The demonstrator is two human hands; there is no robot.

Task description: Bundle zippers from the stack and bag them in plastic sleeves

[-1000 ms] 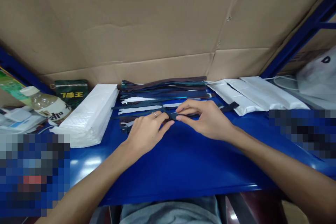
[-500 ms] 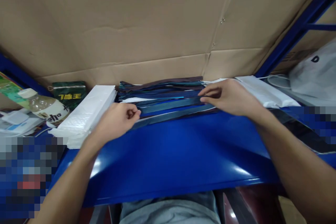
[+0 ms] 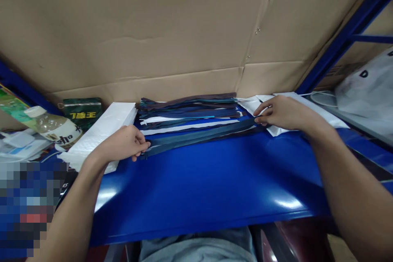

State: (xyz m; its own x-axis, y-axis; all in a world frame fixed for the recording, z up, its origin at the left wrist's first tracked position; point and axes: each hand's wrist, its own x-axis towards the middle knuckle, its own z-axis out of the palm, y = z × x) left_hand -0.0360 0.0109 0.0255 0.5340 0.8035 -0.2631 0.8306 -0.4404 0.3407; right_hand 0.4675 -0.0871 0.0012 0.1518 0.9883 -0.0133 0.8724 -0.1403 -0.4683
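Note:
A long grey-blue zipper (image 3: 199, 132) is stretched between my hands, just over or on the blue table. My left hand (image 3: 126, 142) pinches its left end between thumb and fingertips. At the other end, my right hand (image 3: 281, 112) has thumb and forefinger closed on the zipper, its other fingers loosely bent. Under and in front of it lies another dark strip, partly covered. Behind, a white zipper (image 3: 193, 126) lies nearly parallel, and beyond that is a pile of dark blue, brown and teal zippers (image 3: 190, 106).
White padded packets (image 3: 107, 125) are stacked on the left, beside a bottle (image 3: 55, 125) and a dark green pouch (image 3: 82, 112). More white packets (image 3: 319, 110) lie at right, near a plastic bag (image 3: 368, 86). Cardboard (image 3: 153, 28) walls the back of the blue table (image 3: 196, 188).
My left hand has come down onto the zipper's left end. My right hand has moved right with the other end, bringing the strip nearer to me and uncovering the white zipper.

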